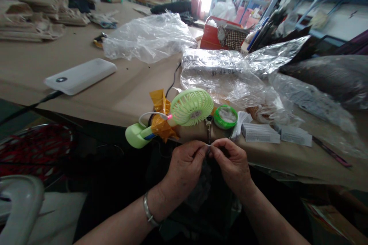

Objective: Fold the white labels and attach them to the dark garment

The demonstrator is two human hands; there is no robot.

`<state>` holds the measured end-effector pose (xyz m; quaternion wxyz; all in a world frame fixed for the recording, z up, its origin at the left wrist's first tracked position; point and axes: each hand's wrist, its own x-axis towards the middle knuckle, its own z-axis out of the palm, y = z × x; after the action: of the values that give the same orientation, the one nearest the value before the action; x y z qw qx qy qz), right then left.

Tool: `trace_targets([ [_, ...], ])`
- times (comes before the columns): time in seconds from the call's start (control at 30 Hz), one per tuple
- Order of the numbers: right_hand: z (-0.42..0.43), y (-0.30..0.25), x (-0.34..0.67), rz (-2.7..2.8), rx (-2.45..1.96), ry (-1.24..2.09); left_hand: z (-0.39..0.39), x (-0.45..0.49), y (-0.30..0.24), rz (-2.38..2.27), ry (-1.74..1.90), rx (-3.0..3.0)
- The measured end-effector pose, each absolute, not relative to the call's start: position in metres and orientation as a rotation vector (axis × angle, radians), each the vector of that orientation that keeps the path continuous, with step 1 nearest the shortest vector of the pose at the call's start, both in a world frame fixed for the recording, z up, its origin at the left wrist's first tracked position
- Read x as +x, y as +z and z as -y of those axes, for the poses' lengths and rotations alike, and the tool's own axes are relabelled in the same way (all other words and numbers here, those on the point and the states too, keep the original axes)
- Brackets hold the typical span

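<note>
Fingertip to fingertip, my left hand (184,164) and my right hand (234,164) meet just off the table's front edge. Both are closed in a pinch on a small white piece (208,145), mostly covered by the fingers, too small to name. Dark material lies below them in my lap, its shape unclear. Just beyond the fingertips, a thin metal rod with a dark knob (209,120) stands at the table edge. Close by are a light green fan (192,107), fixed with orange tape (161,116), and a green round tub (225,116) with whitish contents.
Stacks of white printed labels (261,133) and a thin pointed tool (332,152) lie along the edge at right. Clear plastic bags (149,36) cover the middle. A white power bank (82,75) with a cable sits left; behind stands a red box (211,36).
</note>
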<state>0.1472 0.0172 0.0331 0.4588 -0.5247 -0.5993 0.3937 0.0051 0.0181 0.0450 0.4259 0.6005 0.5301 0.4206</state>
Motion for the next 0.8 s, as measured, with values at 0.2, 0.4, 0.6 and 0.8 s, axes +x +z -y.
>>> trace_targets([
  [0.2, -0.019, 0.035, 0.145, 1.433, -1.287, 0.938, -0.021, 0.006, 0.048, -1.324, 1.064, 1.461],
  [0.4, -0.011, 0.034, 0.147, 1.393, -1.273, 1.034, -0.014, 0.005, 0.056, -1.274, 1.031, 1.350],
  [0.6, 0.009, 0.056, 0.163, 1.631, -1.277, 0.849, -0.005, 0.001, 0.046, -1.306, 0.962, 1.239],
  [0.8, -0.028, 0.088, 0.188, 1.991, -1.153, 0.073, -0.003, -0.003, 0.011, -1.407, 0.863, 1.258],
])
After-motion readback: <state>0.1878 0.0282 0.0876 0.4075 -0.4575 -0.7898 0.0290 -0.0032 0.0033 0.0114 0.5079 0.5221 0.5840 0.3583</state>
